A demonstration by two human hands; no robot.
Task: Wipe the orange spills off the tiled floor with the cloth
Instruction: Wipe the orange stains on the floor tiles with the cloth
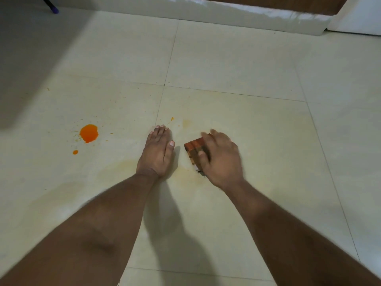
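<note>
While the right hand (221, 159) presses a folded, checked, orange-stained cloth (194, 154) against the tiled floor (257, 65), its fingers lie spread over the cloth's top, slightly blurred. Left hand (157, 152) rests flat on the tile just beside the cloth, palm down, fingers straight and together, gripping nothing. Faint yellowish smears surround both hands. Well to the left, a bright orange puddle (89, 133) lies unwiped, with a smaller orange drop (75, 152) near it and fine specks scattered around. A tiny orange spot (172, 118) sits just beyond the left fingertips.
</note>
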